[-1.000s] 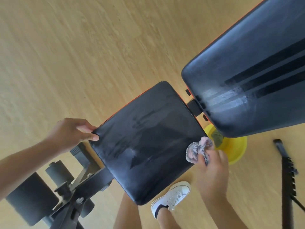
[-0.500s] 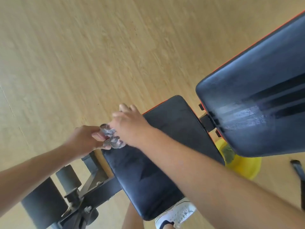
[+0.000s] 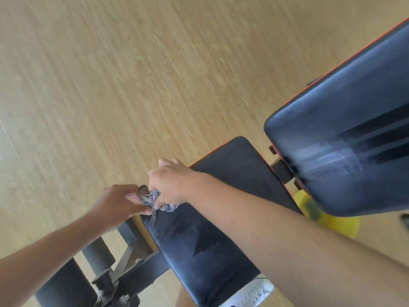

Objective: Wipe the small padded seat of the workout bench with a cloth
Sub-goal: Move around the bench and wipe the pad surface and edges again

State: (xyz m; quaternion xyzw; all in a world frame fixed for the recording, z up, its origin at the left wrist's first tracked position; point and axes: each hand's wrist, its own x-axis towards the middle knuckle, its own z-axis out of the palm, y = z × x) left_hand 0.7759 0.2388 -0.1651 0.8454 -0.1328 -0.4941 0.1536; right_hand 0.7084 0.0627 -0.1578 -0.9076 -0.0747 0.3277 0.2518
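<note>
**Cloth bunched at the seat's far corner, both hands on it**

I see the right hand (image 3: pixel 171 185) clenched on the cloth (image 3: pixel 155 199), pressing it onto the corner of the small padded seat (image 3: pixel 212 218) nearest the left hand (image 3: pixel 117 203). The left hand's grip pinches the cloth's other end while resting at that seat edge. The cloth is wadded small, so I judge each pass covers only a thin strip and patches could be missed. With two hands tugging one rag, it may slip free and drop to the floor (image 3: pixel 132 85). My right forearm hides much of the seat, so I can't tell its state there.
</note>
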